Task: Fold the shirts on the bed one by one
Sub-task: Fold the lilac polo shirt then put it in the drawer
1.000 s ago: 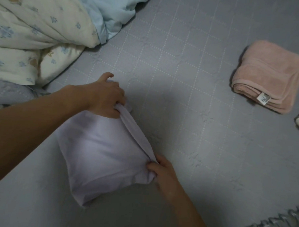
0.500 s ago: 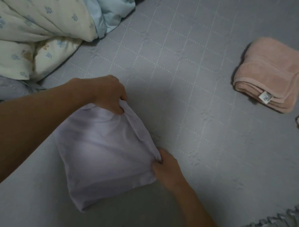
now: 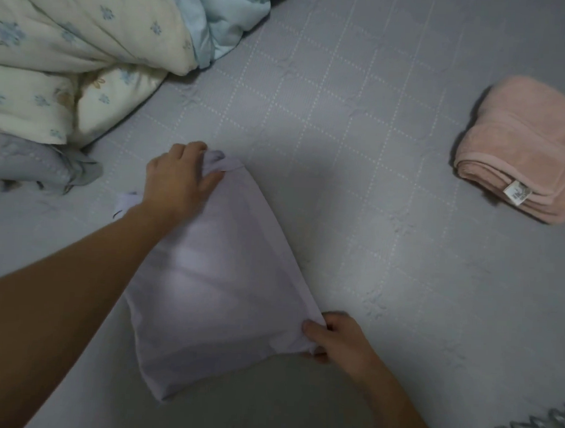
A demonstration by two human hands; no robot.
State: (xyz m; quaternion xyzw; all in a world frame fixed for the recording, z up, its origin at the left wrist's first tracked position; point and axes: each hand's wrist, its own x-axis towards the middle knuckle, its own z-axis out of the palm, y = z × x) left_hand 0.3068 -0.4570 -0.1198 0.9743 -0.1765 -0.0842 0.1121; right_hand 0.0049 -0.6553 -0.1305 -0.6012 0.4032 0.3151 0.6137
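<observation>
Your left hand (image 3: 182, 177) bunches the far corner of the folded lilac shirt (image 3: 219, 288) in curled fingers; your right hand (image 3: 334, 337) pinches its near right corner, thumb on top. It lies flat on the grey bedspread (image 3: 374, 153).

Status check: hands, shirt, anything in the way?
Left hand grips far corner of pale lilac folded shirt; right hand pinches near corner. Shirt flat on grey quilted bedspread. Folded pink towel well clear, right.

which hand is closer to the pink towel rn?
Right. The right hand pinches the near corner of the lilac shirt, below-left of the pink towel. The left hand grips the shirt's far corner, further left.
</observation>
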